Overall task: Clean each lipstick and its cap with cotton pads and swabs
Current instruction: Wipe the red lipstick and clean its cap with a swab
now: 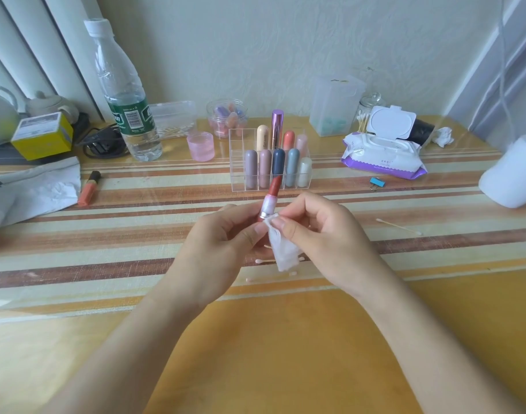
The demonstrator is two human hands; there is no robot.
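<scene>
My left hand (222,243) grips an uncapped lipstick (270,198) upright above the table, its red bullet extended and tilted slightly right. My right hand (318,234) pinches a white cotton pad (282,249) against the lipstick's silver collar. Used cotton swabs (270,276) lie on the table under my hands, and another swab (399,227) lies to the right. Behind the lipstick stands a clear acrylic organizer (240,162) holding several capped lipsticks. I cannot see this lipstick's cap.
A water bottle (124,94), pink jar (200,146), orange lip gloss tube (90,188) and crumpled tissue (46,189) sit at left. A wet-wipe pack (381,153), swab jar (367,113), blue binder clip (377,183) and white object (512,174) sit at right.
</scene>
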